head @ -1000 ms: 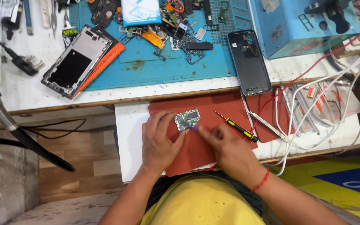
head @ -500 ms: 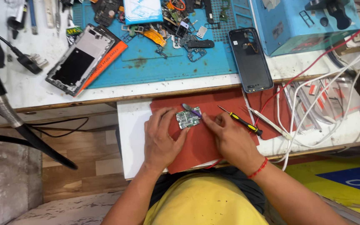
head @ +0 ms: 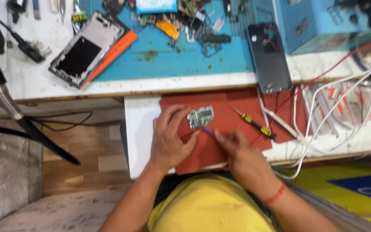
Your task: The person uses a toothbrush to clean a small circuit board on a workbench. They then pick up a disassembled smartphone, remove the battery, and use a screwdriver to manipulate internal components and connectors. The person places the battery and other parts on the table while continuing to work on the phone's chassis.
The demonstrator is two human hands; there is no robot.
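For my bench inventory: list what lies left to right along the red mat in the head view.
Left hand → small circuit board → right hand → yellow-and-black screwdriver → white cables.

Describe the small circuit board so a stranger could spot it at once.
Find the red mat on the white pull-out shelf below the blue-topped bench. The circuit board lies near the mat's middle, at the left hand's fingertips. It is small, greenish-grey and metallic, unlike the long yellow-and-black screwdriver to its right.
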